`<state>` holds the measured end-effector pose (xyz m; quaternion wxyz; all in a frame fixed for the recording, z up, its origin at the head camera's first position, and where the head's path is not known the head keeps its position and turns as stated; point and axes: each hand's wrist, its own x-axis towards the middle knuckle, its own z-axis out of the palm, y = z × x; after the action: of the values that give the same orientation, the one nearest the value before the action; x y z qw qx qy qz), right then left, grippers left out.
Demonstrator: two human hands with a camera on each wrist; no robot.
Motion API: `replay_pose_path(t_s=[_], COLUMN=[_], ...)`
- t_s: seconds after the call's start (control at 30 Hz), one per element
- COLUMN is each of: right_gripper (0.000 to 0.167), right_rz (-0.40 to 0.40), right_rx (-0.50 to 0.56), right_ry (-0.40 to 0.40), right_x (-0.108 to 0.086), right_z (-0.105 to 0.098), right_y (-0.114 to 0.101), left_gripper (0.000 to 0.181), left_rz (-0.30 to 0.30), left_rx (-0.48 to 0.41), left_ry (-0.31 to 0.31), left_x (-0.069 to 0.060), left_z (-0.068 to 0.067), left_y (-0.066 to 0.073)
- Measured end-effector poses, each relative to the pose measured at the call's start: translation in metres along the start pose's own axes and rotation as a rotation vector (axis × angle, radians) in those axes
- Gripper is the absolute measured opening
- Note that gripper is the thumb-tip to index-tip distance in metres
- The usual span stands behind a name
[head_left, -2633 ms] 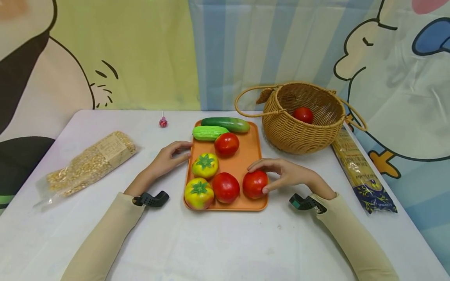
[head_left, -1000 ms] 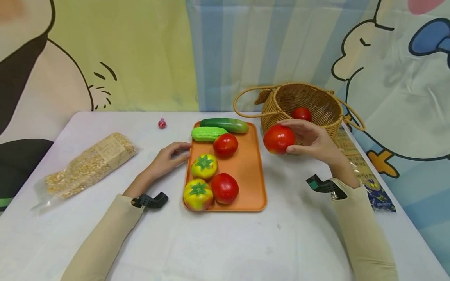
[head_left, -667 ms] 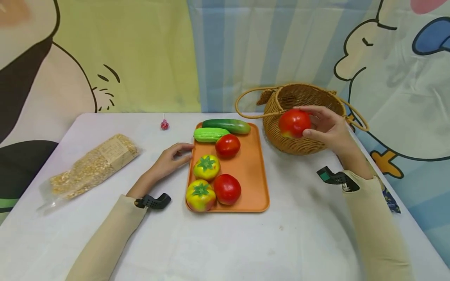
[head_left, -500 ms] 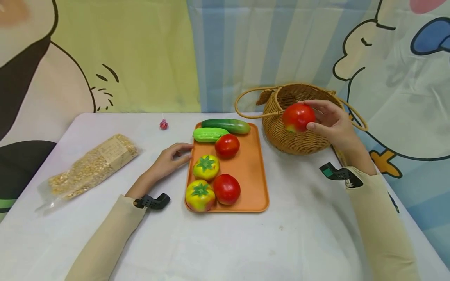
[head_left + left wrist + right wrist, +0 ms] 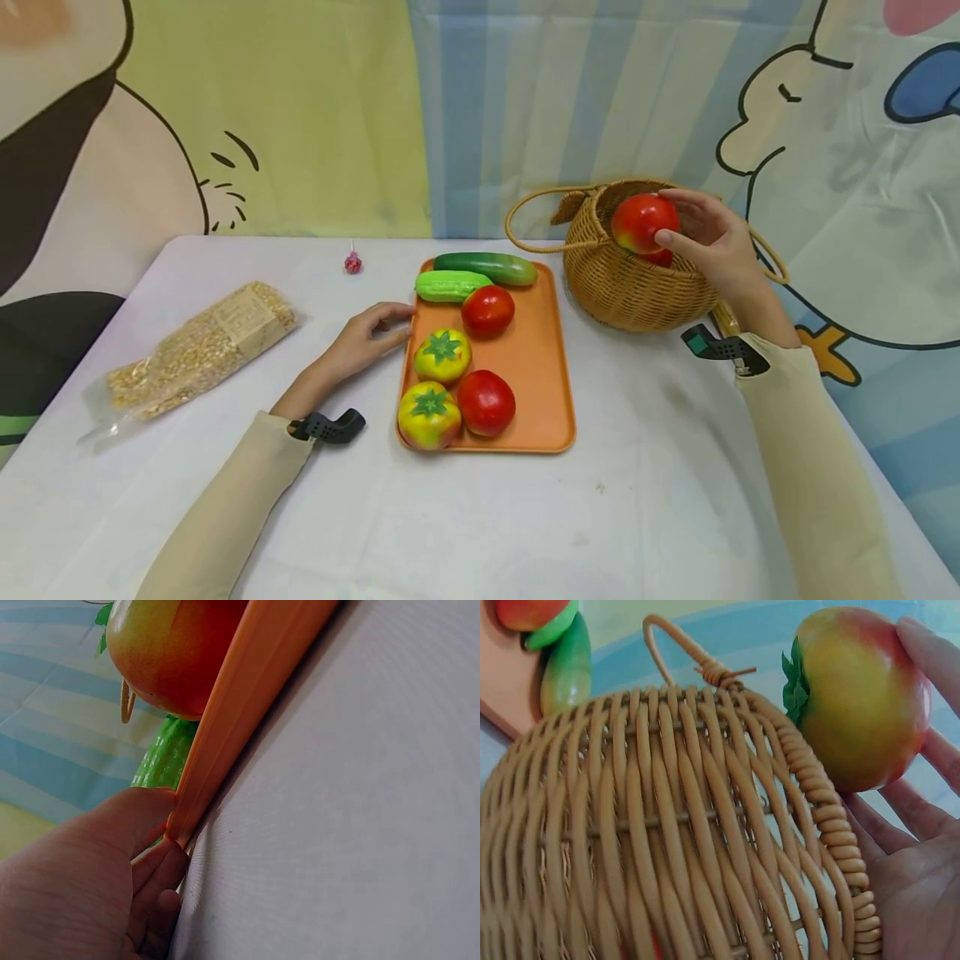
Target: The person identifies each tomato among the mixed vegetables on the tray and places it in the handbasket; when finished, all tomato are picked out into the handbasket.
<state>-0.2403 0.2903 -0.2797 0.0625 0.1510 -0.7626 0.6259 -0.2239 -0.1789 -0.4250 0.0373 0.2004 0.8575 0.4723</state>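
Observation:
My right hand holds a red tomato between thumb and fingers over the mouth of the wicker basket; part of another red tomato shows behind it inside. In the right wrist view the held tomato has a yellow-green side and a green stem, beside the basket rim. My left hand touches the left edge of the orange tray, thumb and fingertips at its rim in the left wrist view. On the tray lie two red tomatoes, two yellow-green ones and two green cucumbers.
A clear bag of corn kernels lies on the left of the white table. A small pink lollipop is near the back edge. Behind the right forearm, a spaghetti packet is mostly hidden. A printed cloth hangs behind.
My right hand has lifted the red tomato from the tray's front right corner and carried it back and right, over the basket. The left hand has stayed at the tray edge.

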Motion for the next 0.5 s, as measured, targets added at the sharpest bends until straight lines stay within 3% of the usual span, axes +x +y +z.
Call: replay_pose_path(t_s=[0.5], right_gripper=[0.055], right_rz=[0.152], right_rx=[-0.251], right_ry=[0.096], right_x=[0.02], right_z=[-0.001], right_y=[0.004], left_gripper=[0.043], left_rz=[-0.024], left_rx=[-0.014], left_ry=[-0.002], left_x=[0.002], left_z=[0.001], left_y=[-0.001])
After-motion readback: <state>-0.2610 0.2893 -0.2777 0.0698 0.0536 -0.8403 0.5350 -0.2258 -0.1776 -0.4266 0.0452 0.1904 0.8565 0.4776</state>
